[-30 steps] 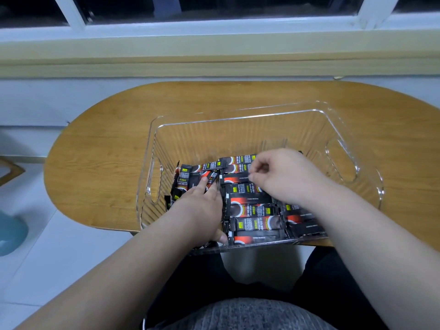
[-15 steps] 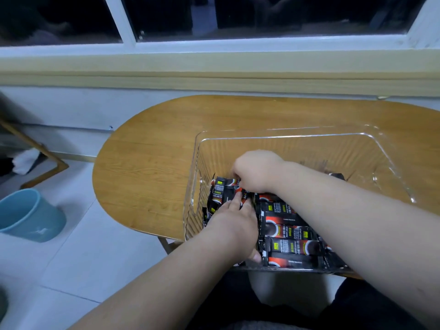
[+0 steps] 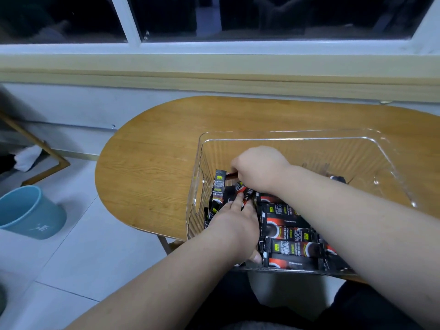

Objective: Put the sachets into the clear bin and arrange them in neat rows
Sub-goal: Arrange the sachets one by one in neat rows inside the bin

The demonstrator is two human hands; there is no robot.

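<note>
Lying crosswise in the near half of the bin, the black foil sachets with red bands and a printed coffee cup form one tidy column. Each has its long axis running left to right, edge to edge from the near wall back toward the middle. Just to their left, against the left wall, the loose sachets of the same black foil stand tilted, their long axes running away from the person; the coming move, I judge, turns on swinging these crosswise. The right hand reaches across above them to the far end of that cluster, fingers curled down and seemingly pinching a red-edged sachet. The left hand is nearer, lying flat with straight fingers pressed on the loose sachets beside the column. Each pack carries a yellow-green tag and white lettering, part of it Chinese characters, too small to read. The clear ribbed plastic bin with cut-out handles sits on the oval wooden table, its far half bare. Beyond are a blue plastic bucket on the pale tiled floor and a white-framed window.
</note>
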